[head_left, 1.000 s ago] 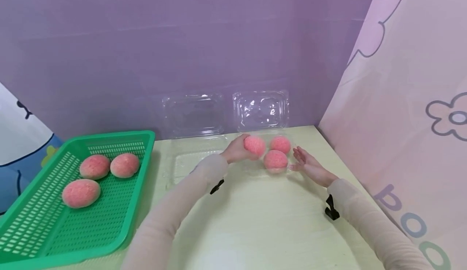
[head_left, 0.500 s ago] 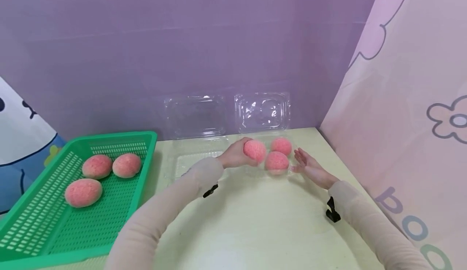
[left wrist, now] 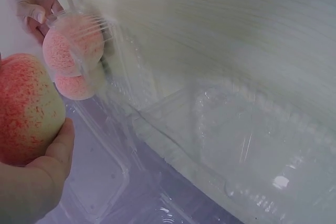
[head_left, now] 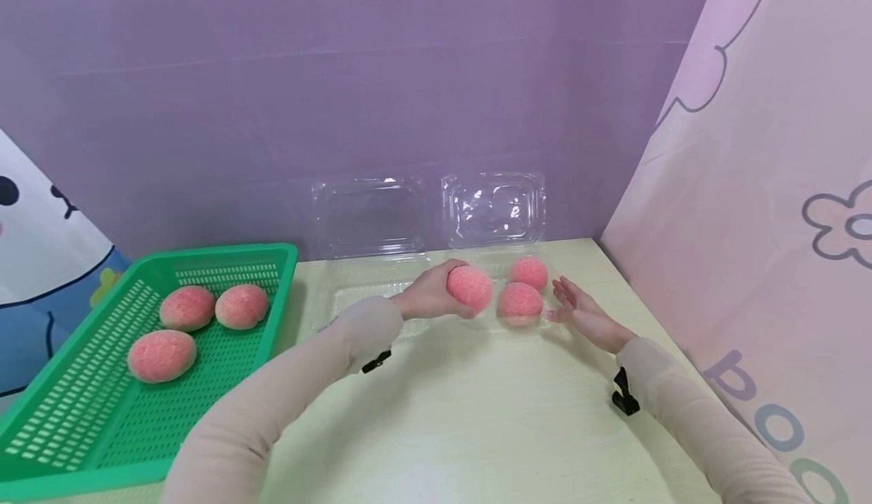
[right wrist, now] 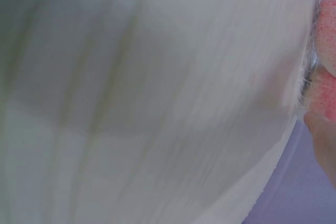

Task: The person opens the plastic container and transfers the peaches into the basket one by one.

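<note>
My left hand (head_left: 436, 292) grips a pink, cream-tinged peach (head_left: 469, 289), its thumb curled round the near side in the left wrist view. It hangs over the left part of a clear plastic clamshell box (head_left: 484, 322). Two more peaches, a near one (head_left: 520, 303) and a far one (head_left: 528, 272), sit in the right half of that box. At the box's right side is my right hand (head_left: 587, 318), fingers extended and fingertips right at the wall. In the right wrist view, a finger (right wrist: 321, 135) shows beside the peaches.
A second clear box (head_left: 361, 292) stands to the left, its lid (head_left: 371, 216) raised against the purple backdrop. The right box's lid (head_left: 493, 209) is also up. A green basket (head_left: 272, 330) at left holds three peaches. A pink printed wall (head_left: 736, 186) borders the right.
My left hand has drawn the held peach a little left and nearer, away from the two in the box. My right hand stays by the box's right side.
</note>
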Motion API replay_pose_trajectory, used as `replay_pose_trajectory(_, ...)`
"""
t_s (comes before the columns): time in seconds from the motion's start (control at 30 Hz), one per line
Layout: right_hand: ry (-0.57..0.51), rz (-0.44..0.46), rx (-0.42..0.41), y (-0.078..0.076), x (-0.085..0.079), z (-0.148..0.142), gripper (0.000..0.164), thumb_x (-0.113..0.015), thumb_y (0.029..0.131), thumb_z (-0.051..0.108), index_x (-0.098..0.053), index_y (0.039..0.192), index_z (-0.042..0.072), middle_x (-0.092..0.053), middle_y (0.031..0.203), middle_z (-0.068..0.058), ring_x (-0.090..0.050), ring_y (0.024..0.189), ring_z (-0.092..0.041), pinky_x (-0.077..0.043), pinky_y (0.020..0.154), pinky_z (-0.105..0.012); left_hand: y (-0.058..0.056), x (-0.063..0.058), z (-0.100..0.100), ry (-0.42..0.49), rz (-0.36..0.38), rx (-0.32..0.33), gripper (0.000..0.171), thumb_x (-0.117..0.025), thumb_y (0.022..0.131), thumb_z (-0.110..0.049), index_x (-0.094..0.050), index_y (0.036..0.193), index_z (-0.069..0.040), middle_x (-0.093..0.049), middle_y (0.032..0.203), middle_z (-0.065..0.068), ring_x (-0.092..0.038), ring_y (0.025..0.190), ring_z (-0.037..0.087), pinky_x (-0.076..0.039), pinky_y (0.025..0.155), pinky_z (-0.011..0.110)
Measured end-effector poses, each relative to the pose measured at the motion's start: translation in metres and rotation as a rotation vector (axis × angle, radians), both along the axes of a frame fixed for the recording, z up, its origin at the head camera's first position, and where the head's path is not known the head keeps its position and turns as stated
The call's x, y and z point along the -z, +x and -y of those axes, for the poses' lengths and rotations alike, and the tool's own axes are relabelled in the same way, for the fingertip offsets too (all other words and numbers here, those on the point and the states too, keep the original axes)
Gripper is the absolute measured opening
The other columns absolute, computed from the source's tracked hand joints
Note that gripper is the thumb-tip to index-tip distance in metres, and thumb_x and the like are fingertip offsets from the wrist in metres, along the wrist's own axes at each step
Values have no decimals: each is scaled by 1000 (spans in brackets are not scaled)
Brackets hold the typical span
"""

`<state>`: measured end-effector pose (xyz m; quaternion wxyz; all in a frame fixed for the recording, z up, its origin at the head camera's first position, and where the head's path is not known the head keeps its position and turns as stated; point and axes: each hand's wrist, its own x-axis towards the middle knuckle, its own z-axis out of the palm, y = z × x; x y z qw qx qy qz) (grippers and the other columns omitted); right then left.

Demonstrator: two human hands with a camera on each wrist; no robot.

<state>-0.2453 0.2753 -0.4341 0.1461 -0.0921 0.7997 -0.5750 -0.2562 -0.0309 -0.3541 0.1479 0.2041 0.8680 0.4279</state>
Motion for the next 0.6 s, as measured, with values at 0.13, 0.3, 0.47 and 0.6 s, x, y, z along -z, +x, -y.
replay_pose_trajectory(0.13,13,2,-1,0,0,-1,93,-58,88,22,14,145,5,6,154,-13,2,140,-34,-8,111,-54,5,-7,6,-8,2,1,80,-82,63,-14,-41,133,-16,-52,126,5,-53,113,24,-48,91,43)
replay_pose_trajectory(0.3,21,6,6,-1,1,-1,92,-58,89,20,14,145,5,6,154,-13,1,141,-33,-7,112,-54,9,-13,15,-18,-10,-14,82,-82,63,-15,-40,133,-17,-52,125,4,-53,112,23,-48,90,43)
replay_pose_trajectory(0.47,23,1,7,-2,1,-1,91,-57,89,19,13,145,5,5,154,-13,1,141,-33,-7,112,-54,12,-15,26,-15,-29,-35,83,-83,62,-15,-41,133,-18,-52,126,3,-53,112,23,-48,91,44)
replay_pose_trajectory(0.6,24,-1,3,-2,1,-1,91,-57,89,19,14,145,5,5,154,-14,1,140,-33,-7,112,-54,17,-18,35,-9,-35,-57,82,-83,62,-15,-42,132,-19,-52,125,3,-53,111,23,-48,90,43)
